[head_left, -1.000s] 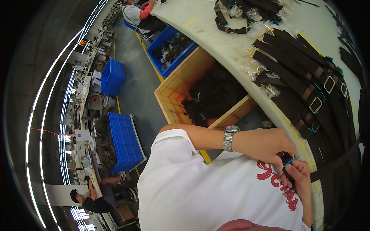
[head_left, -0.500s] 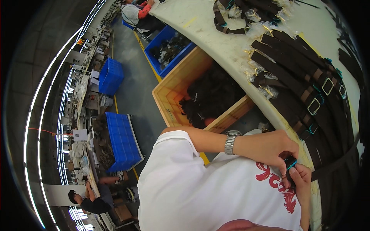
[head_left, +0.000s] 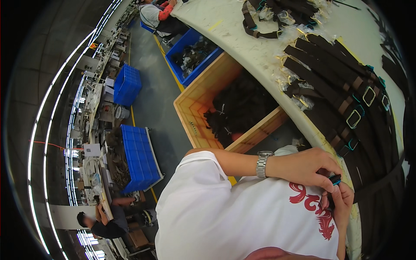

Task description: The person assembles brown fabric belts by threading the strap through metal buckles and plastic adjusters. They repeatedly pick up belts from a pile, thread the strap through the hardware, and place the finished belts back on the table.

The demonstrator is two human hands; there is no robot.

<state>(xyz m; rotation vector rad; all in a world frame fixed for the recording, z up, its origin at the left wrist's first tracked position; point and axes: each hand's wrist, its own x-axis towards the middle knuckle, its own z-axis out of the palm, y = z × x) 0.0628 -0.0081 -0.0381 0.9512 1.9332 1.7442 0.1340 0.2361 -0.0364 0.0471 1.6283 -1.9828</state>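
Left hand (head_left: 308, 167) pinching dark piece (head_left: 334, 178) near table edge (head_left: 303, 123); aisle (head_left: 154, 91) leftward.

Both bare hands meet at a small black-and-teal piece beside a pale, curved surface (head_left: 242, 45).
The left hand (head_left: 308, 168), wearing a silver metal-link wristwatch (head_left: 261, 164), and the right hand (head_left: 343, 203) pinch the small black-and-teal piece (head_left: 334, 180) between their fingers, in front of a white shirt with red print (head_left: 242, 212); flat dark-brown straps (head_left: 318, 79) with rectangular metal buckles (head_left: 353, 119) lie on the surface, near an open tan box (head_left: 208, 86) of dark bundles (head_left: 245, 108) and blue plastic bins (head_left: 141, 159).
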